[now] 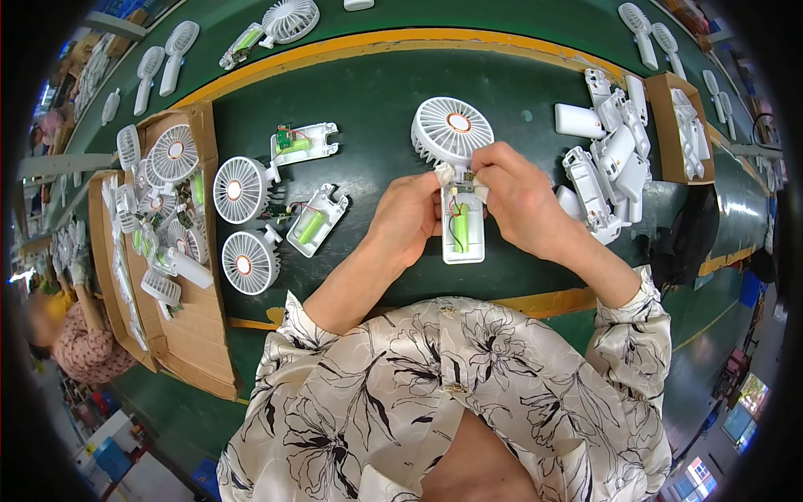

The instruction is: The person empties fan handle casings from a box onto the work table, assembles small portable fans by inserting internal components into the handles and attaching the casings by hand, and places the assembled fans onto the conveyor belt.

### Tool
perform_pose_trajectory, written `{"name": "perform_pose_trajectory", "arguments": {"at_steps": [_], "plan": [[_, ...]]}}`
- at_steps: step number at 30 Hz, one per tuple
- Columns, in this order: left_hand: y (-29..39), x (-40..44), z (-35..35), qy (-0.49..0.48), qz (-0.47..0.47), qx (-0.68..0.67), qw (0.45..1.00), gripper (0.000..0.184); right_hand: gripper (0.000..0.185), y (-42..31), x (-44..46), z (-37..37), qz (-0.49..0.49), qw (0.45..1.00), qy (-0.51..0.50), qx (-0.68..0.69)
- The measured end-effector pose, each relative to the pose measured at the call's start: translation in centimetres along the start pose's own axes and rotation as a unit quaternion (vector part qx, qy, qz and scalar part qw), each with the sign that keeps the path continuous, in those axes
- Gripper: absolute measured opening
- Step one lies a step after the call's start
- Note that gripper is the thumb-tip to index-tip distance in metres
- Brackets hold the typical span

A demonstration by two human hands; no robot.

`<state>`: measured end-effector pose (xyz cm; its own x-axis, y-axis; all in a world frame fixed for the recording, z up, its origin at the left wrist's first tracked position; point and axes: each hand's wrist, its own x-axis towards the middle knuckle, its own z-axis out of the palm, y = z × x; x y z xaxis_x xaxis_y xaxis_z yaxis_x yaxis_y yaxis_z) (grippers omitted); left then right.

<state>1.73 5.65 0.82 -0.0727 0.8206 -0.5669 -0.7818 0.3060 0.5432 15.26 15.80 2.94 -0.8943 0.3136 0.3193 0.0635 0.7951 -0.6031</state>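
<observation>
A white handheld fan with a round head [452, 127] lies in front of me, its open handle shell [463, 238] showing a green battery [462, 227] and thin wires. My left hand [406, 216] is closed on the left side of the fan's neck, with a white covering on a fingertip. On the right of the neck my right hand [523, 199] pinches near a small circuit board [469, 177]; its fingertips partly hide the joint. To the left are two loose fan heads [242, 190] and open half shells with green batteries [314, 224].
A cardboard box [196, 335] of fans and parts stands at the left. White shells [615, 151] are piled at the right, beside a small carton [687, 171] and a black cloth [690, 238]. Another person [88, 339] is at the far left. More fans lie beyond the yellow edge [351, 46].
</observation>
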Motion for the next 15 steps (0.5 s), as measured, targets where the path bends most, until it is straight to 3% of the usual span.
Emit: {"name": "perform_pose_trajectory", "arguments": {"at_steps": [8, 14, 15], "plan": [[-0.6, -0.1, 0.1, 0.031, 0.007, -0.017, 0.999, 0.025, 0.017, -0.6, -0.6, 0.6, -0.042, 0.992, -0.032, -0.118], [-0.6, -0.2, -1.3, -0.031, -0.02, -0.032, 0.999, 0.027, 0.015, -0.9, -0.7, 0.8, -0.054, 0.983, -0.065, -0.16], [-0.7, -0.3, -1.1, -0.013, -0.012, 0.019, 1.0, 0.026, 0.015, -0.9, -0.8, 0.9, -0.046, 0.982, -0.079, -0.163]]}}
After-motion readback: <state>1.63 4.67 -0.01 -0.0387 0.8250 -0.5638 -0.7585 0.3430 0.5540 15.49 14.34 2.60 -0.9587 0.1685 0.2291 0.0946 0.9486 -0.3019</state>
